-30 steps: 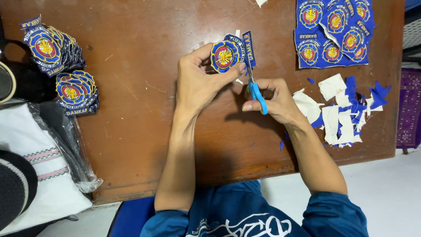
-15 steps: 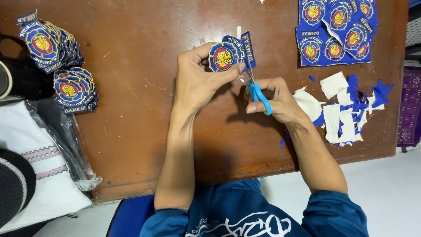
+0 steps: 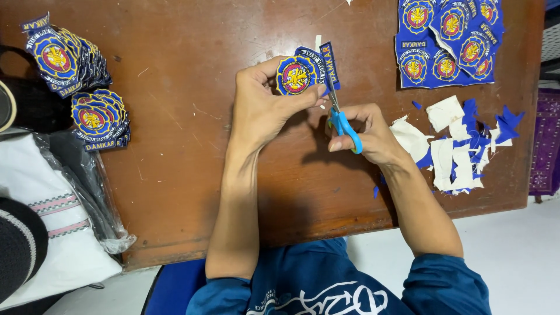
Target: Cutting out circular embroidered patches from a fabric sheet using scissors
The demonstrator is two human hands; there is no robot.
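Two hands are being kept close together above the middle of the desk (image 3: 192, 175), nearer its far edge than its near one.

Left hand (image 3: 262, 108): an embroidered round patch (image 3: 296, 76), blue with a red and yellow centre, is being pinched between thumb and fingers, its face turned up so the border can be followed. A blue tab is being left sticking out past the fingers toward the blades.

Right hand (image 3: 364, 131): blue-handled scissors (image 3: 344, 125) are being gripped, fingers closed through the loops, the blades being pointed toward the far edge and set at the patch's right margin. Whether the blades are parted cannot be told.

Far left corner: two stacks of finished patches (image 3: 76, 76) are being kept fanned, well apart from the hands.

Far right corner: a blue sheet of uncut patches (image 3: 446, 44) is being kept flat within reach of the right hand.

Right edge: white and blue offcuts (image 3: 461, 140) are being left piled just beside the right wrist.

Left edge: a clear plastic bag (image 3: 76, 186) and white cloth (image 3: 52, 233) are being overhung past the desk.

Open room: bare brown wood is being left between the stacks and the left forearm, and along the near edge.
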